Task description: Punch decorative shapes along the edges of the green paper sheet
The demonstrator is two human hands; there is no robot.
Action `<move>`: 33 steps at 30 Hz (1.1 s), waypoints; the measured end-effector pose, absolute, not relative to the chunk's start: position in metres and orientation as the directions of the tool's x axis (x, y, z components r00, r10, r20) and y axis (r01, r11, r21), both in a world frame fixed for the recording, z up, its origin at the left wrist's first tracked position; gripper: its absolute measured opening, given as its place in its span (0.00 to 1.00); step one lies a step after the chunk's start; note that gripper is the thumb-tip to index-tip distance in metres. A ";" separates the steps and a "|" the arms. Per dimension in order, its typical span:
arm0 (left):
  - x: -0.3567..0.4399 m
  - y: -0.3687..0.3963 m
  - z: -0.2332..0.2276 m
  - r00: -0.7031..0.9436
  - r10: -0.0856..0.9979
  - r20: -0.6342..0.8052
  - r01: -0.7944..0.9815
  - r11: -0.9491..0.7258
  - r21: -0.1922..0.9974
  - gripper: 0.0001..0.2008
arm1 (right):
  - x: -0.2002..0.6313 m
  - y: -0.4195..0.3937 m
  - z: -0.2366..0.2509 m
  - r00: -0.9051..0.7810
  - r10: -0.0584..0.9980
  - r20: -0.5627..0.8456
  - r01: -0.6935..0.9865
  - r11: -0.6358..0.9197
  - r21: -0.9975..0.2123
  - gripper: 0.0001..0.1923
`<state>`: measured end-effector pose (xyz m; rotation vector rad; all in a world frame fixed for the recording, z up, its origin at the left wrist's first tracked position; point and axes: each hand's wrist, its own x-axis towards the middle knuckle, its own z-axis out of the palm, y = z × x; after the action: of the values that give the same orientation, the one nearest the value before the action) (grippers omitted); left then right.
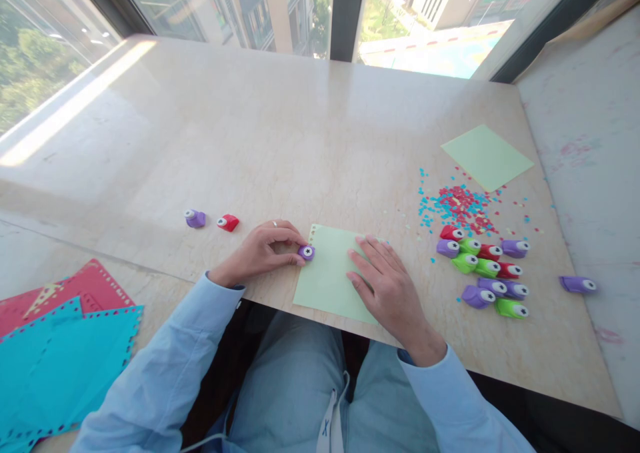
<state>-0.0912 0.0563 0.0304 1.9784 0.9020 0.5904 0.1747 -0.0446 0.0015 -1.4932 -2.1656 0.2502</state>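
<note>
A person punched the left edge of a green paper sheet at a marble table.

The left hand (pixel 260 253) pinched a small purple craft punch (pixel 307 252) between thumb and fingers, and the punch sat on the left edge of the light green paper sheet (pixel 327 276), near its upper corner. The right hand (pixel 387 286) lay flat and relaxed on the same sheet, fingers spread, pressing it to the table (pixel 260 139) and gripping nothing. Left of the hands, a purple punch (pixel 195 218) and a red punch (pixel 229 223) stood apart on the table. To the right lay a cluster of purple, green and red punches (pixel 485 273), behind it a pile of red and blue confetti (pixel 457 203) and a second green sheet (pixel 487 156). Red and turquoise punched sheets (pixel 60 339) lay at the lower left.
</note>
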 end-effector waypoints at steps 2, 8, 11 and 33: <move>-0.092 0.056 0.031 0.614 0.788 0.047 0.366 -0.337 0.867 0.18 | 0.175 -0.044 0.002 -0.269 0.913 0.307 0.807 0.387 -0.445 0.21; -0.090 0.054 0.033 0.495 0.869 -0.020 0.325 -0.163 0.931 0.20 | 0.181 -0.046 0.005 -0.073 0.914 0.398 0.724 0.323 -0.609 0.23; -0.086 0.052 0.042 0.386 0.920 -0.063 0.341 -0.079 0.937 0.17 | 0.183 -0.047 0.007 0.029 0.912 0.409 0.693 0.276 -0.666 0.19; -0.071 0.079 0.062 0.426 0.488 -0.762 0.607 0.471 0.640 0.21 | 0.183 -0.044 0.000 0.239 0.896 0.375 0.577 0.180 -0.797 0.18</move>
<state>-0.0708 0.0787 0.0623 1.1548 1.2033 -0.1004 0.1831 -0.0440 0.0003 -1.5063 -1.4475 0.3989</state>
